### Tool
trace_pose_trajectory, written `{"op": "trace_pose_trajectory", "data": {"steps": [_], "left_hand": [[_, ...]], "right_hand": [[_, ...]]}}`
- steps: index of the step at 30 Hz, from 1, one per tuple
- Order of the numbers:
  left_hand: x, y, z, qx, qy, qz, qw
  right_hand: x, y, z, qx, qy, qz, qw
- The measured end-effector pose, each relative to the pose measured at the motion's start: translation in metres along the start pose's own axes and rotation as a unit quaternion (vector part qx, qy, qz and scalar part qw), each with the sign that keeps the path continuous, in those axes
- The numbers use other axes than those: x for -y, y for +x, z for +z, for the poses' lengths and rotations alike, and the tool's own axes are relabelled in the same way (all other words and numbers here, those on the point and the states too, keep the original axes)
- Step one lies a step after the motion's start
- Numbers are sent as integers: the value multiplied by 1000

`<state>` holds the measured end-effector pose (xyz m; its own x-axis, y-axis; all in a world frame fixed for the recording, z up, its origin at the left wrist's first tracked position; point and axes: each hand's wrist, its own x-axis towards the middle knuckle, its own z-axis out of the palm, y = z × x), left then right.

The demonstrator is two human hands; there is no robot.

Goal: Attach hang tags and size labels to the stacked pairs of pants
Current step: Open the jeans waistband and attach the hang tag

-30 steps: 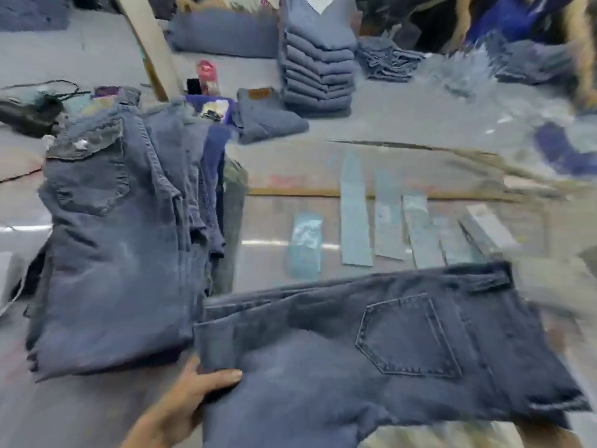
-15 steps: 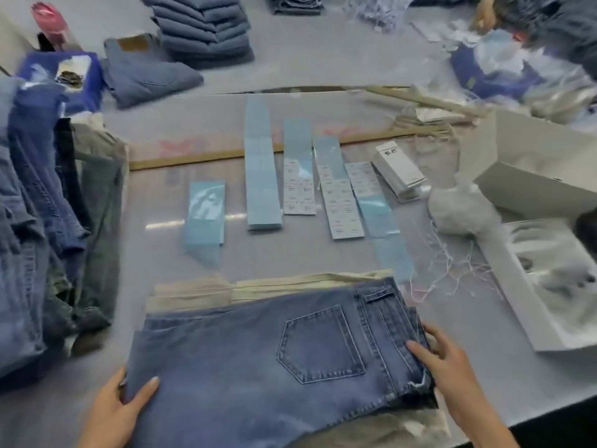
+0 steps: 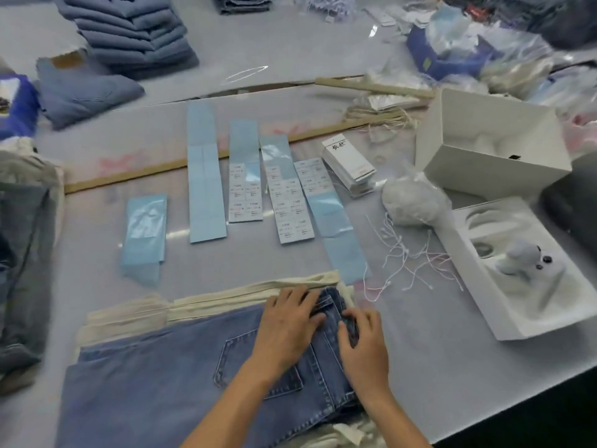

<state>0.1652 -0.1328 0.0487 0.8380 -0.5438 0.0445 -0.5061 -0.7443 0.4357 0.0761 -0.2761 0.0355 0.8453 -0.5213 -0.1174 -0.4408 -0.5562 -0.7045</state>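
We have both hands on the jeans (image 3: 181, 392) waistband at the worktop's (image 3: 420, 367) near edge: left hand (image 3: 289, 324) flat, right hand (image 3: 365, 344) pinching. The hang tags (image 3: 349, 163) lie beyond, nearer our right.

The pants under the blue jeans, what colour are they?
Cream, off-white pants, seen in the head view, beneath the blue jeans.

Even, bright overhead light reaches you; white glare streaks the glossy grey plastic-covered table (image 3: 248, 72), and motion blur smears the wide-angle frame's bowed edges.
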Motion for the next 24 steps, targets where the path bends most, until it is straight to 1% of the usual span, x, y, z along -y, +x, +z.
{"op": "trace_pose_trajectory", "data": {"steps": [2,3,5,7,9,10,12,13,14,16,19,21,22,24], "left_hand": [[-7,14,15,-7,-49,-28,998],[-7,15,22,-32,-71,-38,996],[-3,10,30,-86,-78,-41,992],[0,1,37,-119,-65,-23,990],[-1,-4,37,-136,-69,-2,988],[-1,-5,37,-134,-77,-10,988],[-3,-1,31,-120,-121,-64,983],[-1,4,27,-110,-148,-100,978],[2,11,23,-100,-170,-128,972],[14,31,15,-95,-191,-150,965],[36,72,6,-116,-184,-158,963],[58,102,5,-114,-146,-140,973],[69,114,6,-96,-121,-124,980],[90,132,10,-52,-76,-85,992]], "right_hand": [[-7,3,3,-4,7,-19,1000],[-10,6,3,0,10,-20,1000],[-13,16,1,14,-6,-30,999],[-13,29,-3,16,-17,-22,999],[-6,46,-7,-29,14,-5,999],[1,56,-8,-61,41,-10,997],[18,83,-5,-98,77,-46,991],[27,99,0,-98,84,-66,989],[34,116,6,-84,85,-85,989],[48,151,22,-37,65,-126,989],[56,195,45,73,-6,-173,982],[55,213,57,141,-70,-206,966],[52,220,60,154,-93,-230,956],[45,227,62,152,-108,-275,943]]}}
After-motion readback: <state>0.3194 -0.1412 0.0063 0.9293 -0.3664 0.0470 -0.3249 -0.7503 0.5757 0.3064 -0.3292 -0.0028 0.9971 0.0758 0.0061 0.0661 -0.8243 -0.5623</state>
